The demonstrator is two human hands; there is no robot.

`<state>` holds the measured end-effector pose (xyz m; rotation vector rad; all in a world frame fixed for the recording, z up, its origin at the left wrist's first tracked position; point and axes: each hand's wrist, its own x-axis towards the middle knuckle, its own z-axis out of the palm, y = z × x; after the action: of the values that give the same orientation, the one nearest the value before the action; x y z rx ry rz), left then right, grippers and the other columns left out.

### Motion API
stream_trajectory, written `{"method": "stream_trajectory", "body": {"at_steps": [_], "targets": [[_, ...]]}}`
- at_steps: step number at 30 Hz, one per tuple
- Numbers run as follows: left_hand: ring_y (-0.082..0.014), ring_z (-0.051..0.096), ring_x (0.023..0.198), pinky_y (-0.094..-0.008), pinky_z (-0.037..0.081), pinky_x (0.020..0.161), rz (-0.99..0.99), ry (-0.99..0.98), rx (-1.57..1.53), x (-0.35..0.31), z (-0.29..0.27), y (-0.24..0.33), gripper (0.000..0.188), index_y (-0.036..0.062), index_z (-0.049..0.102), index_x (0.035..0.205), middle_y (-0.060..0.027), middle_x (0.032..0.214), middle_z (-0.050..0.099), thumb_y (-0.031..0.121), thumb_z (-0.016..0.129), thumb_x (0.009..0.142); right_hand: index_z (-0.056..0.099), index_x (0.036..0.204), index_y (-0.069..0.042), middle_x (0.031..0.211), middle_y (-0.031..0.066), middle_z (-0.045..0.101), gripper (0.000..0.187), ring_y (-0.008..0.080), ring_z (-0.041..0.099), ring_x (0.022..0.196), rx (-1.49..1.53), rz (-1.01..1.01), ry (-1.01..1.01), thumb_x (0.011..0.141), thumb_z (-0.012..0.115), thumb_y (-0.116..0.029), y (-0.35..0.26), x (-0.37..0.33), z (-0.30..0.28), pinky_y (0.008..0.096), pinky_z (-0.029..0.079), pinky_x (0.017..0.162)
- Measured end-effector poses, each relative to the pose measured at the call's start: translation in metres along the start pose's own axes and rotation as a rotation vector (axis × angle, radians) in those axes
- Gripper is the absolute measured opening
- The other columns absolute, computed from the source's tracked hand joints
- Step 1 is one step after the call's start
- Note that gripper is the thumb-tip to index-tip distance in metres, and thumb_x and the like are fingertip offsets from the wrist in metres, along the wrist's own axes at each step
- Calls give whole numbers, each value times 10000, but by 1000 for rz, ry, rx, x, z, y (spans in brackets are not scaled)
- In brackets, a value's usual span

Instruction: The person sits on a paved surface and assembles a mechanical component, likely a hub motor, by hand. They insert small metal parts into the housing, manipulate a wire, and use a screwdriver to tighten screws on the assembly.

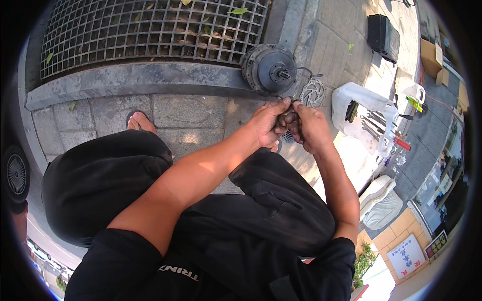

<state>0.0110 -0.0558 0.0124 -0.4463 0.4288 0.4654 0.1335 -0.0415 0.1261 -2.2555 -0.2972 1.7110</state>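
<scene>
My left hand (272, 122) and my right hand (312, 125) meet in front of me, fingers curled and thumbs pressed together. Between the fingertips is something small that I cannot make out; the fingers look blackened with grime. Just beyond the hands a dark round hub motor (262, 70) rests against the stone kerb, its axle facing up. A black cable (304, 69) runs out of the axle to the right. A silver brake disc (313, 93) with cut-outs lies on the paving beside my right hand.
A cut-open white plastic container (346, 100) with several wrenches (372, 125) and a red-handled tool (402, 144) stands at the right. Farther off are a black case (383, 36) and a cardboard box (430, 57). A metal grate (150, 32) sits inside the stone kerb (165, 79).
</scene>
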Motion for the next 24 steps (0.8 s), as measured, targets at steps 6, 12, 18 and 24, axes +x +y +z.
{"method": "stream_trajectory", "body": {"at_steps": [6, 12, 18, 24], "targets": [[-84, 437, 549, -228, 323, 472, 4, 61, 51, 1, -6, 5, 241, 107, 617, 905, 10, 678, 535, 281, 740, 1018, 678, 948, 15, 833, 183, 680, 366, 357, 680, 714, -1048, -700, 90, 1031, 664, -340, -24, -13, -17, 460, 525, 651], [-49, 448, 557, -225, 327, 506, -40, 30, 107, -3, -7, 9, 195, 109, 632, 972, 34, 766, 589, 267, 734, 1023, 649, 935, -13, 874, 163, 651, 287, 406, 681, 814, -1356, -946, 26, 978, 722, -287, -43, -26, -19, 496, 533, 698], [-56, 462, 585, -223, 323, 498, -11, 71, 57, 4, -5, 1, 205, 97, 658, 1014, 18, 814, 596, 281, 748, 1013, 646, 876, -3, 767, 175, 657, 310, 378, 663, 690, -1210, -920, 270, 1021, 655, -277, -12, -5, -15, 471, 521, 618], [-91, 462, 564, -238, 329, 458, 56, 151, 82, 5, 0, 4, 251, 81, 644, 944, 2, 716, 551, 288, 777, 994, 674, 893, 1, 782, 198, 669, 361, 421, 654, 697, -867, -590, 183, 999, 699, -343, -14, -10, -22, 477, 524, 635]]}}
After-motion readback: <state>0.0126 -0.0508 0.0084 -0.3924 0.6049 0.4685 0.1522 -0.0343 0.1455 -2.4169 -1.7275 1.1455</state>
